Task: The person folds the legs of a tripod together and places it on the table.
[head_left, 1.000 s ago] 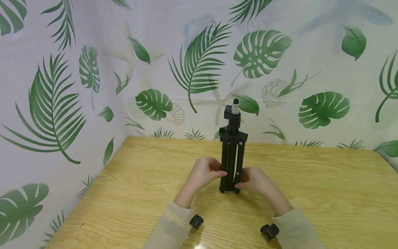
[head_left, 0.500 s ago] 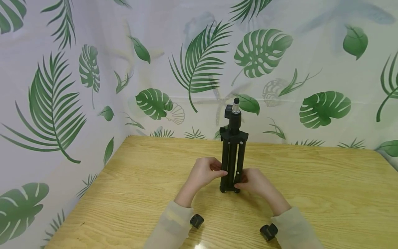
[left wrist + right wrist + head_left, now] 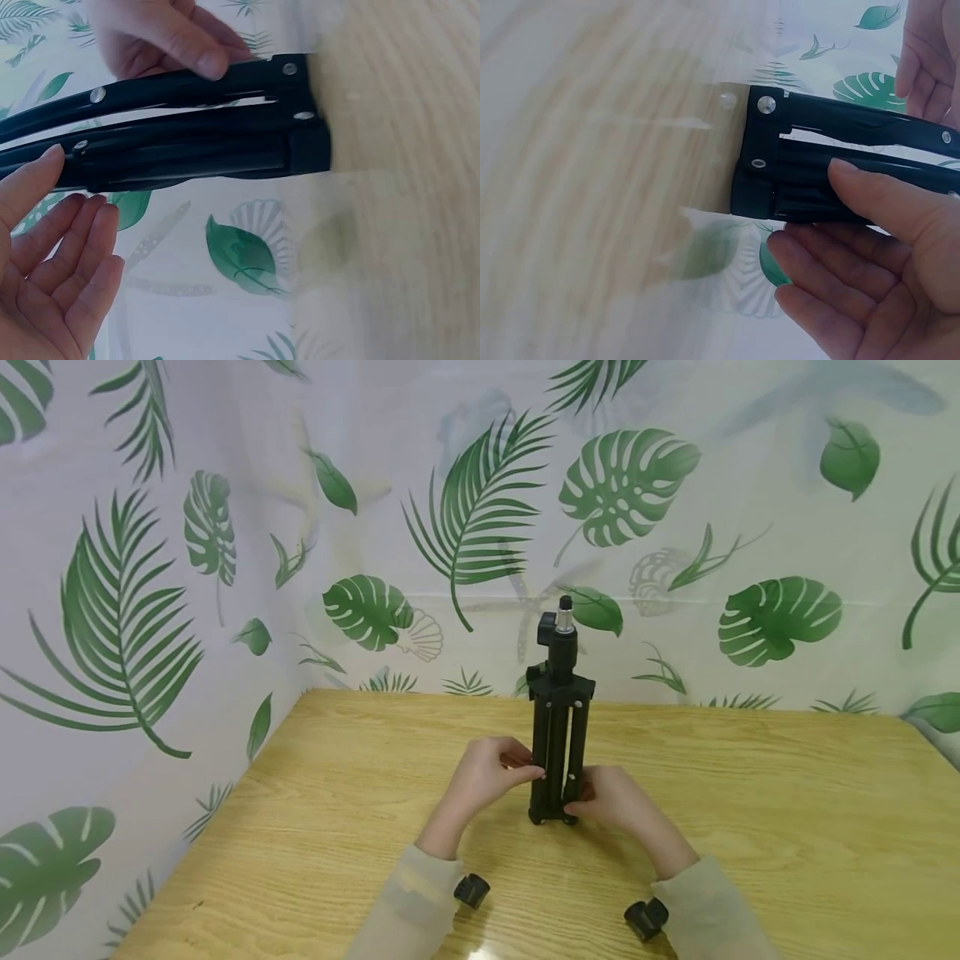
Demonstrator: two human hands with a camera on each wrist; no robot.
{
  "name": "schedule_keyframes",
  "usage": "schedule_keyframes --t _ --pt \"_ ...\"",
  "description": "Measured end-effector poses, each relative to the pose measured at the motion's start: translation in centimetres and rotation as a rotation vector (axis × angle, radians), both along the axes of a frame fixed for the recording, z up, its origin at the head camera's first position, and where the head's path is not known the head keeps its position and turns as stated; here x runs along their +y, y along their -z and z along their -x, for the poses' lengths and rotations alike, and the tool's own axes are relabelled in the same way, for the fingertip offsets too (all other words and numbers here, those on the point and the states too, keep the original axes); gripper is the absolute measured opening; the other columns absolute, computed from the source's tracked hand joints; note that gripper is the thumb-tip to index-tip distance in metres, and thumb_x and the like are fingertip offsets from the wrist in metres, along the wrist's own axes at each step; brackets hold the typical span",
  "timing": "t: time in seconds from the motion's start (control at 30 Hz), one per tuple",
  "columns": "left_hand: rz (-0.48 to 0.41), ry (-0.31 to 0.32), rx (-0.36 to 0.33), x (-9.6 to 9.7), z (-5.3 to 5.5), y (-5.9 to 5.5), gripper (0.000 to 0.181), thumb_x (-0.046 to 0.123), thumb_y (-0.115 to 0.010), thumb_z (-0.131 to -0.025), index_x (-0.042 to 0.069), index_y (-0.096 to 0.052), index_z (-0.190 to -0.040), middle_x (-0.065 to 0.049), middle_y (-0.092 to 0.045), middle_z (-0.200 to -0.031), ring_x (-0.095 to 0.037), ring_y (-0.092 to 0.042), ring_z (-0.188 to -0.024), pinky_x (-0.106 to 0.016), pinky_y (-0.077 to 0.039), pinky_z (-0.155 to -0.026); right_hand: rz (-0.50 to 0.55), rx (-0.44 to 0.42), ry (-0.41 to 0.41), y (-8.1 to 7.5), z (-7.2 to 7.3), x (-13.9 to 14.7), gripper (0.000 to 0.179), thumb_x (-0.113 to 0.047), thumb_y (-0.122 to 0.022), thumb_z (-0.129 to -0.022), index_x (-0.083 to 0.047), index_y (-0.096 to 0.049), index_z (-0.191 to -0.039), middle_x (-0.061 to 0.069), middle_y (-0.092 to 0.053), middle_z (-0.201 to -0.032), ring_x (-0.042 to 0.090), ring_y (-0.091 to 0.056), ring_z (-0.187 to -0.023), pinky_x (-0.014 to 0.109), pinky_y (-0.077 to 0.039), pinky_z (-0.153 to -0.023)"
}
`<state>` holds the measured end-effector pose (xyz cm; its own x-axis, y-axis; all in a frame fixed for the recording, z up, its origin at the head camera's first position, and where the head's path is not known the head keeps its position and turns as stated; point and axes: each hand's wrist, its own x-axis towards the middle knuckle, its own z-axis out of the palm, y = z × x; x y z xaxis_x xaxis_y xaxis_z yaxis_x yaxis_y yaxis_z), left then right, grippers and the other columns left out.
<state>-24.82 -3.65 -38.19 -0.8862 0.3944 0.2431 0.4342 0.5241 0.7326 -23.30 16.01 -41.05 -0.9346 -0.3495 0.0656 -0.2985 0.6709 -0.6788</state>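
Note:
A black folded light stand (image 3: 557, 727) stands upright on the wooden table, its short silver spigot and clamp knob at the top. My left hand (image 3: 483, 772) pinches its left leg partway up, thumb in front and fingers at the side. Lower down on the right, my right hand (image 3: 615, 795) grips the stand near its foot. In the right wrist view, the right thumb (image 3: 874, 191) presses across a leg while the fingers curl beneath it. The left wrist view shows the left thumb (image 3: 34, 176) against a leg (image 3: 187, 154) with the fingers close underneath.
The wood-grain table (image 3: 322, 793) extends to both sides. Behind it and on the left hangs a white curtain (image 3: 285, 410) printed with green leaves. Small black wrist cameras (image 3: 472, 891) sit by both beige sleeves (image 3: 416, 902).
Both hands keep their places on the light stand, which stays upright and folded. The whole head view has shifted very slightly.

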Motion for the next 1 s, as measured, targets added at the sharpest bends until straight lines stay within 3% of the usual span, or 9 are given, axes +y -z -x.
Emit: schedule_keyframes --t 0.3,0.47,0.67,0.83,1.0 --pt "-0.087 -0.031 0.017 -0.9 -0.5 -1.4 0.023 0.026 -0.066 -0.08 0.005 -0.067 -0.09 -0.001 -0.064 -0.084 -0.012 -0.058 -0.075 -0.023 -0.047 -0.065 0.016 -0.018 0.014 0.2 0.1 -0.2 0.02 -0.001 -0.071 -0.07 0.005 -0.061 -0.087 0.004 -0.06 -0.069 0.014 -0.056 -0.06 0.028 -0.045 -0.052" --pt "-0.246 -0.057 0.082 -1.2 -0.7 -2.2 0.019 0.02 -0.064 -0.082 0.004 -0.067 -0.09 -0.005 -0.065 -0.086 -0.014 -0.06 -0.076 -0.022 -0.048 -0.066 0.019 -0.024 0.023 0.0 -0.1 -0.3 0.02 -0.002 -0.07 -0.07 0.006 -0.061 -0.086 0.004 -0.06 -0.068 0.014 -0.057 -0.06 0.028 -0.046 -0.054" --pt "-0.403 -0.055 0.21 -0.8 -0.8 -4.8 0.019 0.016 -0.064 -0.082 0.001 -0.066 -0.092 -0.008 -0.064 -0.088 -0.016 -0.06 -0.081 -0.023 -0.049 -0.067 0.003 -0.023 0.035 0.0 -0.2 -0.3 0.02 -0.002 -0.07 -0.071 0.006 -0.061 -0.086 0.004 -0.06 -0.068 0.014 -0.056 -0.061 0.028 -0.046 -0.054" --pt "-0.407 -0.029 0.372 0.0 -0.4 -7.2 0.02 0.013 -0.064 -0.082 -0.003 -0.063 -0.094 -0.011 -0.063 -0.092 -0.02 -0.059 -0.087 -0.023 -0.049 -0.069 -0.006 -0.025 0.044 -0.1 -0.2 -0.3 0.02 -0.002 -0.07 -0.071 0.005 -0.061 -0.087 0.004 -0.06 -0.069 0.014 -0.057 -0.062 0.028 -0.046 -0.054" --pt "-0.348 -0.053 0.45 1.1 0.1 -9.3 0.023 0.014 -0.064 -0.082 -0.001 -0.063 -0.099 -0.01 -0.061 -0.098 -0.019 -0.056 -0.093 -0.021 -0.047 -0.071 -0.013 -0.032 0.055 0.1 0.0 -0.2 0.021 -0.003 -0.07 -0.071 0.005 -0.061 -0.088 0.004 -0.06 -0.07 0.014 -0.057 -0.062 0.028 -0.046 -0.054"
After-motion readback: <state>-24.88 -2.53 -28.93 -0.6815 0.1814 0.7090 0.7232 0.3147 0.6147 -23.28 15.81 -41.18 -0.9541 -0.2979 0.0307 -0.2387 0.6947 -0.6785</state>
